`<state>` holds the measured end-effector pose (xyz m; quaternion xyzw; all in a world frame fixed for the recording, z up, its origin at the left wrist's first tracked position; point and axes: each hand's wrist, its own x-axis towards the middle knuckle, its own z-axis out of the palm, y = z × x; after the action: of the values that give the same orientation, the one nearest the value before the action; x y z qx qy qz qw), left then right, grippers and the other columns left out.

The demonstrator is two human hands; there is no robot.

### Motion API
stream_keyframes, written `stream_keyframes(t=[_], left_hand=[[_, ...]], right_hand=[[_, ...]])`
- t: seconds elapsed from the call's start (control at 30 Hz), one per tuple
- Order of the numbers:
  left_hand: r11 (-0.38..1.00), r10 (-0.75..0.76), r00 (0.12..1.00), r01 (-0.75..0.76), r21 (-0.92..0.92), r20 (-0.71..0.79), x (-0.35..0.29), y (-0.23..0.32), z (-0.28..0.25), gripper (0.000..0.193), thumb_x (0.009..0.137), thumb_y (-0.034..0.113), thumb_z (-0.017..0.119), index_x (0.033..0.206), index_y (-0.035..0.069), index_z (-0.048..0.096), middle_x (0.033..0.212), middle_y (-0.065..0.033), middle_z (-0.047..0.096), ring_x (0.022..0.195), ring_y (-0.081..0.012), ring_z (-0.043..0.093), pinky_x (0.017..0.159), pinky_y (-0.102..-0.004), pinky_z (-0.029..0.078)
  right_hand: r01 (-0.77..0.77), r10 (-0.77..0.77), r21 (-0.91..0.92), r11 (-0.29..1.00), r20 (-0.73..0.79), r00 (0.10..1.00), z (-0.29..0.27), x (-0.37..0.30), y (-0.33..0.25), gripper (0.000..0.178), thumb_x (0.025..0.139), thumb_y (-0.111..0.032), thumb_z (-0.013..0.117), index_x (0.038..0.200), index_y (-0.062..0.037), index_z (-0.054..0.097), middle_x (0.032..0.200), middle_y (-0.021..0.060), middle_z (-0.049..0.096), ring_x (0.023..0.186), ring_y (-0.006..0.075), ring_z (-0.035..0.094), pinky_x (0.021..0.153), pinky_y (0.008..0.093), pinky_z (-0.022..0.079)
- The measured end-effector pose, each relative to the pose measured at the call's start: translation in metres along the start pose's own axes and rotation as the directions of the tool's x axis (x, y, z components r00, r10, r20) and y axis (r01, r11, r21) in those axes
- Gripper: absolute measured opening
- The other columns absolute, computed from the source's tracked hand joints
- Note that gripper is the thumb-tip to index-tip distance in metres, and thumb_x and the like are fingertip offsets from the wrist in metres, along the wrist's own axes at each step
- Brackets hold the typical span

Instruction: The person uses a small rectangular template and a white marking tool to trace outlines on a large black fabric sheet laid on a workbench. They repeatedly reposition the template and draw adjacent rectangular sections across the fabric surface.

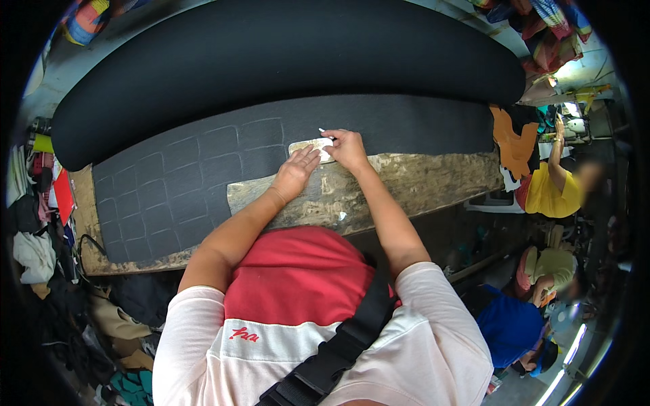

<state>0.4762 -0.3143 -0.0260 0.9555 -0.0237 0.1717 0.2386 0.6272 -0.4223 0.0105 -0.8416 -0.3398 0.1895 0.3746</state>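
A dark grey sheet of material (420, 125) lies across the worktable, its left part covered with rows of white outlined, rounded four-sided shapes. Near the end of the top row sits a small pale, worn template (295, 146) with rounded corners. My left hand (296, 172) rests on it, fingers stretched out and pressing it against the sheet. At the template's right end, my right hand (348, 149) pinches a thin white marking stick (321, 130); its tip is by the template's upper edge. Whether it is chalk or a pen I cannot tell.
Behind the sheet is a large black roll (291, 61). Bare, worn wood of the worktable (433, 181) shows along the near edge. Orange cut pieces (514, 143) hang at the right end. Cloth heaps (34, 257) stand left; several people, one in yellow (552, 191), work at right.
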Motion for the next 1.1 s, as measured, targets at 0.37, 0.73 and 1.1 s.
stream_keyframes(t=[0.37, 0.73, 1.1], left_hand=[[0.995, -0.083, 0.997, 0.083, -0.046, 0.007, -0.007, -0.005, 0.009, 0.035, 0.072, -0.003, 0.053, 0.106, 0.0, 0.063, 0.118, -0.0123, 0.059, 0.118, -0.0265, 0.05, 0.101, -0.0405, 0.039], [0.999, -0.032, 0.997, 0.029, -0.046, -0.07, -0.004, -0.006, 0.01, 0.034, 0.071, -0.004, 0.055, 0.104, 0.0, 0.064, 0.118, -0.0116, 0.059, 0.118, -0.0278, 0.05, 0.1, -0.0406, 0.04], [0.993, -0.115, 0.993, 0.115, 0.021, 0.032, 0.027, -0.017, -0.004, 0.035, 0.07, -0.005, 0.053, 0.104, -0.003, 0.062, 0.119, -0.015, 0.058, 0.12, -0.0292, 0.048, 0.102, -0.0408, 0.037]], right_hand=[[0.032, -0.026, -0.044, 0.999, 0.128, 0.991, 0.028, 0.02, -0.047, 0.014, 0.075, -0.012, 0.061, 0.085, -0.0069, 0.07, 0.082, 0.0188, 0.066, 0.079, 0.0331, 0.064, 0.077, 0.0392, 0.05], [-0.097, 0.107, -0.46, 0.882, -0.004, 0.994, -0.008, 0.003, -0.029, 0.013, 0.072, -0.016, 0.065, 0.08, -0.0082, 0.071, 0.076, 0.0164, 0.066, 0.084, 0.0311, 0.062, 0.083, 0.0416, 0.047], [-0.16, 0.166, -0.052, 0.986, 0.138, 0.976, -0.027, -0.029, 0.014, 0.011, 0.071, -0.011, 0.065, 0.068, -0.0002, 0.064, 0.06, 0.0113, 0.062, 0.054, 0.0165, 0.06, 0.06, 0.0324, 0.049]])
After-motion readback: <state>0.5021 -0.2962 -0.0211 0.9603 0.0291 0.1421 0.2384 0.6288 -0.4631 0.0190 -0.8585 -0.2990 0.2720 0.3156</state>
